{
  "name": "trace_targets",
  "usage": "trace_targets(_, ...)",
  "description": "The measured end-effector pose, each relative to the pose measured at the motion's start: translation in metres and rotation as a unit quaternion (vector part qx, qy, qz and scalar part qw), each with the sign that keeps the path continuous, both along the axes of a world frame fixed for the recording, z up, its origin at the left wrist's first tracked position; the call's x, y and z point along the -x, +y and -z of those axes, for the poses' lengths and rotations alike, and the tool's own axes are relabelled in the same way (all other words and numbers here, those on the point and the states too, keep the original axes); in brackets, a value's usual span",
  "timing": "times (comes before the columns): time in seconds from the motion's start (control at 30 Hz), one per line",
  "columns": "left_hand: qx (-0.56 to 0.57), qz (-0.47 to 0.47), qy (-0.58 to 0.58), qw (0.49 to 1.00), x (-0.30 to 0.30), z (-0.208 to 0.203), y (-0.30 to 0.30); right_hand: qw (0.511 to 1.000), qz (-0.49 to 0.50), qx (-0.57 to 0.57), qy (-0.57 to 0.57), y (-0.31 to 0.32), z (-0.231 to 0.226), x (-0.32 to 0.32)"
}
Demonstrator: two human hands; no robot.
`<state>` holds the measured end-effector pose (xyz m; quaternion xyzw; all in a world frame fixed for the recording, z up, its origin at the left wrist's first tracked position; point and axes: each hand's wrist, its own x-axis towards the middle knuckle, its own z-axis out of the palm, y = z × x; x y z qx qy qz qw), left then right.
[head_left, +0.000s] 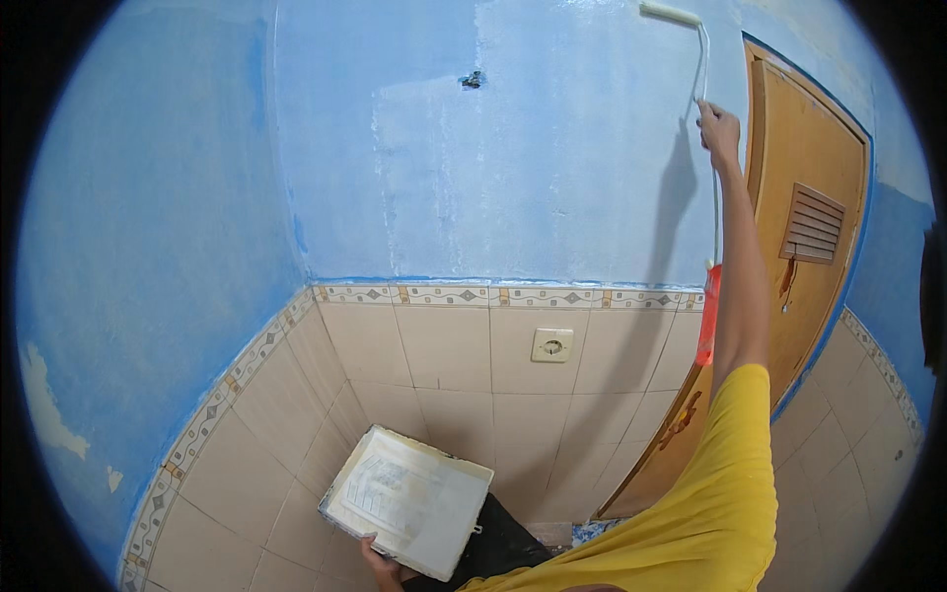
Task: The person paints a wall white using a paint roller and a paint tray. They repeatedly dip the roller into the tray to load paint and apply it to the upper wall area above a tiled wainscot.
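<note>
Raised at the upper right, my right hand [720, 133] is closed around the thin metal rod of a paint roller [704, 59]. Its pale roller sleeve [671, 13] touches or nearly touches the blue wall [582, 138] near the top edge. Below my hand the rod runs down to a red handle [707, 316], partly hidden behind my forearm. My left hand [385, 564] grips the near left edge of a paint tray [424, 513], thumb over the rim. White paint coats the tray, which is tilted and held low in front of me.
Right of the painted wall stands a wooden door [809, 138] with a vent grille [814, 224]. Beige tiles [444, 345] with a patterned border cover the lower wall, holding a socket [552, 345]. Higher up, wires poke from a small wall hole [473, 81].
</note>
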<state>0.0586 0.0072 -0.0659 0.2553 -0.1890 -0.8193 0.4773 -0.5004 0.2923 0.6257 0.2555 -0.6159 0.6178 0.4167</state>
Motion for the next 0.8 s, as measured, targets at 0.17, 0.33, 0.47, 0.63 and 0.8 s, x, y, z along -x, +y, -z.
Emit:
trace_targets(0.17,0.075,0.004,-0.039,0.996,-0.010,0.007,-0.002,1.000,-0.003,0.020,-0.002,-0.008,-0.042,0.002)
trace_targets(0.33,-0.053,0.018,0.033,0.998,-0.005,0.008,-0.011,1.000,0.007,0.005,-0.006,-0.008,-0.044,0.004)
trace_targets(0.47,-0.058,0.009,-0.009,0.998,0.001,-0.034,0.010,1.000,0.024,-0.007,0.006,-0.003,0.037,0.003)
trace_targets(0.63,0.076,-0.037,-0.054,0.995,-0.013,0.014,-0.001,0.999,0.010,-0.022,-0.043,0.003,0.196,-0.010)
trace_targets(0.8,-0.021,0.017,0.013,1.000,-0.001,-0.022,0.002,0.997,0.012,-0.033,-0.072,0.013,0.317,-0.054)
